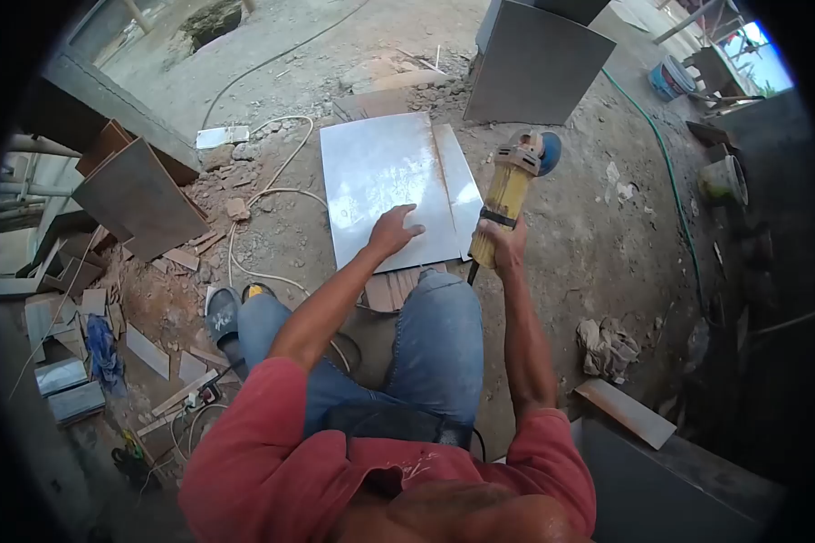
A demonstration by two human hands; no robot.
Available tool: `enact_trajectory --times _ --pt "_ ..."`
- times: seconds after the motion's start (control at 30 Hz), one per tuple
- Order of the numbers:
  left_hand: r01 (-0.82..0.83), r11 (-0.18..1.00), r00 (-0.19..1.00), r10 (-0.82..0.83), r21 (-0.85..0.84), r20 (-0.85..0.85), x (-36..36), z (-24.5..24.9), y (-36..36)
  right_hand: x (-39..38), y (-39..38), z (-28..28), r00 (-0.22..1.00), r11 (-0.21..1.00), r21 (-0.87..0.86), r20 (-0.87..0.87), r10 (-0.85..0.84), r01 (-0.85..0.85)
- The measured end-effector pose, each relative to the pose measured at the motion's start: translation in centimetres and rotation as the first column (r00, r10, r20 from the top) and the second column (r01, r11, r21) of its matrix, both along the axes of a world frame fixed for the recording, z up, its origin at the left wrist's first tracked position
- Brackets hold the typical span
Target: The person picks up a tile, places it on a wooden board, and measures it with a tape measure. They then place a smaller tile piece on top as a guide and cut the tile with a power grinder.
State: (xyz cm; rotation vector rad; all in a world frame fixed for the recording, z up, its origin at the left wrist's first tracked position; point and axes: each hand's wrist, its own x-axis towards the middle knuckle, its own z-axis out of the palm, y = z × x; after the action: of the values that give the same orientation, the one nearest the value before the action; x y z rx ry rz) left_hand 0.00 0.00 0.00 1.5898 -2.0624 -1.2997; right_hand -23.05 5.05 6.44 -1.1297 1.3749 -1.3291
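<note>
Yellow grinder, probably hefty, is best held by its barrel, as the right hand wraps it, left hand empty, half-open over the tile

No readable text, brands, numbers or signs, blue-and-white bucket — too small, too blurred to read

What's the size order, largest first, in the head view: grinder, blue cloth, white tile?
1. White tile
2. Grinder
3. Blue cloth
The right hand holds the grinder, perhaps nearer the camera, which may enlarge it.
</note>
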Motion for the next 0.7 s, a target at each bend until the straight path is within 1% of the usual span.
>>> enact_trajectory --times 0.03,0.07,0.1,0.17,0.2,0.23,0.3,0.33,0.37,0.43,0.47,0.53,0.57,0.63,0.67,0.7 --pt "0.026 0.990 0.956 0.016 0.137 -0.293 -1.6 1.7 0.7 -0.1 -1.4 1.1 0.990 0.997 0.015 0.117 -0.079 0.078" --pt "0.101 0.965 0.862 0.037 0.242 -0.506 -3.2 3.4 1.6 -0.4 -2.4 1.9 0.961 0.988 0.038 0.228 -0.155 0.150" --pt "0.206 0.917 0.701 0.104 0.340 -0.705 -2.4 5.0 4.3 1.7 -1.4 3.6 0.974 0.991 0.064 0.185 -0.127 0.117" --pt "0.272 0.938 0.586 0.017 0.216 -0.810 -3.3 6.3 4.2 2.7 -3.5 5.3 0.918 0.997 0.043 0.389 -0.080 0.068" --pt "0.257 0.948 0.559 0.014 0.189 -0.829 -3.2 5.8 2.5 3.5 -5.4 5.4 0.917 0.999 0.006 0.397 -0.039 0.040" --pt "0.238 0.956 0.546 0.015 0.173 -0.837 -3.1 6.8 2.2 4.0 -6.0 6.1 0.923 1.000 -0.007 0.384 -0.014 0.018" --pt "0.087 0.996 0.772 -0.066 0.002 -0.632 -2.8 8.6 1.9 5.2 -6.4 6.9 0.838 0.999 0.036 0.544 -0.048 0.033" --pt "-0.045 0.995 0.749 -0.022 -0.084 -0.662 -2.8 9.1 2.1 5.8 -6.5 7.0 0.841 0.999 0.032 0.540 -0.033 0.019" --pt "-0.059 0.994 0.746 -0.014 -0.088 -0.665 -2.3 9.3 1.9 6.3 -6.6 7.0 0.829 0.999 0.044 0.558 -0.037 0.015" --pt "-0.055 0.996 0.837 0.009 -0.068 -0.547 -1.0 9.7 1.3 7.5 -6.4 7.4 0.818 0.999 0.048 0.575 -0.030 0.004" --pt "-0.060 0.996 0.836 0.010 -0.072 -0.549 -0.8 9.1 1.3 7.9 -6.1 7.5 0.816 0.998 0.057 0.578 -0.033 0.000" --pt "-0.151 0.965 0.765 -0.025 -0.217 -0.644 -0.7 8.0 1.6 8.5 -5.7 7.5 0.809 0.998 0.056 0.588 -0.021 -0.015" --pt "-0.156 0.963 0.764 -0.024 -0.221 -0.645 -0.7 7.5 1.7 8.9 -5.7 7.4 0.810 0.998 0.051 0.587 -0.014 -0.020" --pt "-0.225 0.940 0.745 -0.003 -0.255 -0.667 -0.7 8.3 2.7 9.4 -5.1 7.3 0.804 0.997 0.072 0.593 -0.040 -0.003" --pt "-0.262 0.938 0.717 0.032 -0.227 -0.696 -1.1 8.2 2.9 9.5 -4.9 7.3 0.774 0.998 0.062 0.633 -0.022 -0.022" --pt "-0.264 0.938 0.714 0.034 -0.224 -0.700 -1.1 8.4 2.9 9.5 -4.8 7.8 0.777 0.998 0.064 0.629 -0.023 -0.022"
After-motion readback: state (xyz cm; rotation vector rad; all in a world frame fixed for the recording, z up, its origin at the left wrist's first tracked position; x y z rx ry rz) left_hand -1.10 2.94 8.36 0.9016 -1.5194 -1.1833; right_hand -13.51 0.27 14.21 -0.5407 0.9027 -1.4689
